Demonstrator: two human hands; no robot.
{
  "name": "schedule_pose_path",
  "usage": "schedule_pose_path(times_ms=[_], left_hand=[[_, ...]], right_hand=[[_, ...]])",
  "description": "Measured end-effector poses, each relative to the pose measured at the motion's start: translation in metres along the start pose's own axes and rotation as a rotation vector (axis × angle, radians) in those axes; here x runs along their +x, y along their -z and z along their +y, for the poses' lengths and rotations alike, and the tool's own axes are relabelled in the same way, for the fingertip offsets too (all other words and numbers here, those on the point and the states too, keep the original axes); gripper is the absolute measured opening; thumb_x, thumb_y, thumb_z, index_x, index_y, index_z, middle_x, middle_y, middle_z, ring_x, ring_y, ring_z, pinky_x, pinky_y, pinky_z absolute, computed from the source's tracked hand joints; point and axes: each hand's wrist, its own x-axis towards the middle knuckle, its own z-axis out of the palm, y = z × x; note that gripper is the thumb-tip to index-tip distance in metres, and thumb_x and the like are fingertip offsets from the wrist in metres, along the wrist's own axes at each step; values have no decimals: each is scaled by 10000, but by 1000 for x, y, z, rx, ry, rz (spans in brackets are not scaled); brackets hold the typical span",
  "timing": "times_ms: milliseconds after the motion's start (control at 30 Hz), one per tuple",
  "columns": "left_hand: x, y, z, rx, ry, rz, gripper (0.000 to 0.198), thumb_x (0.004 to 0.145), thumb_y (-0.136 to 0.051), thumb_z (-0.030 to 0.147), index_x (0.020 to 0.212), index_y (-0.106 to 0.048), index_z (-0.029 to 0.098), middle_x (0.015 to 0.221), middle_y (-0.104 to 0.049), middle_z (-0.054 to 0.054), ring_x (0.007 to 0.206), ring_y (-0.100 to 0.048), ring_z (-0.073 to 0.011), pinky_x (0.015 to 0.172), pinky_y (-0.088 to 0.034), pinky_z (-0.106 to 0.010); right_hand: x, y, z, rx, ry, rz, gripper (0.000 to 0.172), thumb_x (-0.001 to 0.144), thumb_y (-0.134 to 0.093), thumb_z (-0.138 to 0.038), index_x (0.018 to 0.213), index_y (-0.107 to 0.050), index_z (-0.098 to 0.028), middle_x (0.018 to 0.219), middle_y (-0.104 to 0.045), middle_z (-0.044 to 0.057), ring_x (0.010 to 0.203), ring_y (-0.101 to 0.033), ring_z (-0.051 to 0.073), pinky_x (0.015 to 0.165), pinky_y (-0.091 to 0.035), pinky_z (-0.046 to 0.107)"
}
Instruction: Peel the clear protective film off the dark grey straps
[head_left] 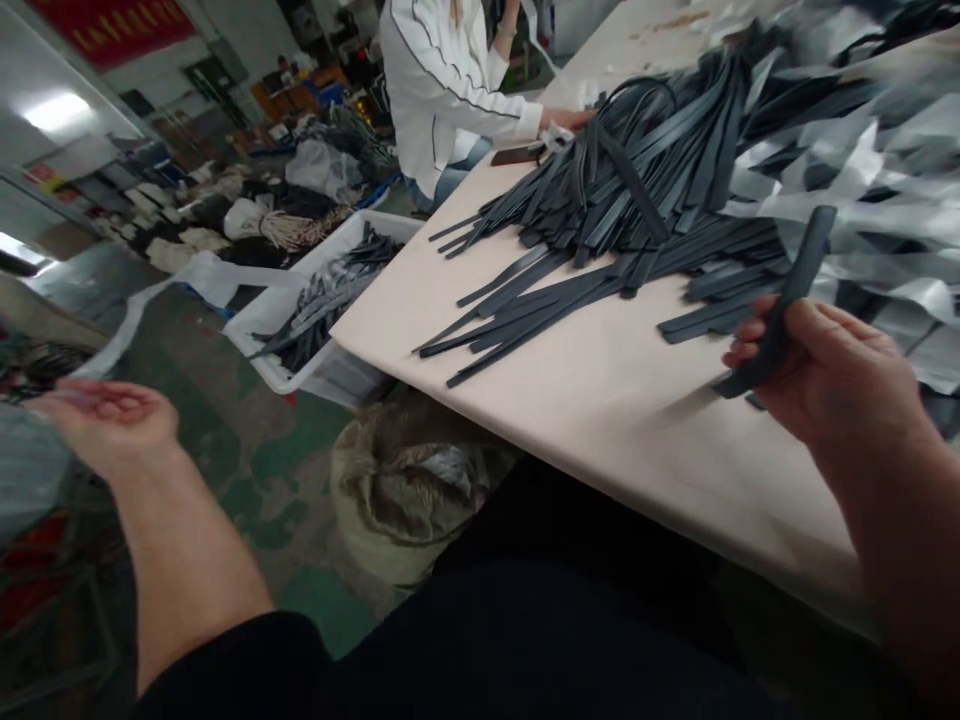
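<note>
One dark grey flat strip [799,285]: held up over the pale cream table [592,400], tilted, with its top end leaning away to the right. Can't tell if the low end touches anything.
Right hand [840,365]: thumb and fingers pinched firmly around that strip, lower half.
Left hand [120,425]: way out past the table's left side, fingers loosely curled. A long translucent white ribbon [217,285] runs right up by the fingers, but it's too blurry to say whether it's gripped.
Heap of long dark grey strips [645,170]: fanned across the table, with glossy translucent bands [847,185] tangled on the right.
White plastic bin [337,378]: more dark strips inside, just beside the table.
Co-worker in a white jacket [450,80]: one hand at the heap's far side.
Strip step: looks like single-strip handling to me, right hand holding, left off with the ribbon.
Next move, imo: calls for a steady pinch on the strip and the left hand's fingers free of ribbon.
</note>
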Motion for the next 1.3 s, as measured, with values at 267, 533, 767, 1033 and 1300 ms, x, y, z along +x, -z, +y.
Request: schedule_pose_path(times_ms=[267,533,767,1033,1300], left_hand=[[-200,-31,-187,-365,883,-127,210,987,-486,223,890,-660,156,787,-723,-10,666,-682,-88,627,-547,-191],[-270,-56,-186,-394,1145,-286,237,982,-500,260,859,-684,176,794,-736,4,673,-697,-99,604,-545,-199],[-290,-65,-178,-368,1201,-309,290,989,-468,201,798,-680,153,769,-728,-21,684,-698,-107,643,-555,-204],[-307,-50,-194,-352,1188,-465,177,956,-542,181,884,-701,151,827,-741,-24,725,-700,-109,676,-562,-214],[-253,-49,-190,-436,992,-172,190,958,-545,197,856,-701,165,788,-726,5,651,-672,-71,583,-508,-182]], right_hand=[[-92,-50,13,-902,-130,-736,397,952,-493,-458,726,-668,-182,606,-618,21,536,-551,134,530,-418,252],[-128,-82,48,-1310,103,-775,281,942,-467,-291,733,-620,-182,614,-603,-5,528,-511,110,538,-319,224],[-126,-91,52,-1463,148,-740,267,957,-493,-311,768,-639,-191,672,-673,9,589,-594,132,552,-307,232],[-115,-113,62,-1657,169,-758,285,979,-471,-342,818,-665,-209,789,-742,41,703,-704,212,563,-358,274],[-117,-69,1,-1558,282,-891,436,886,-606,-249,1313,-541,-306,693,-739,-36,595,-716,190,527,-426,245]])
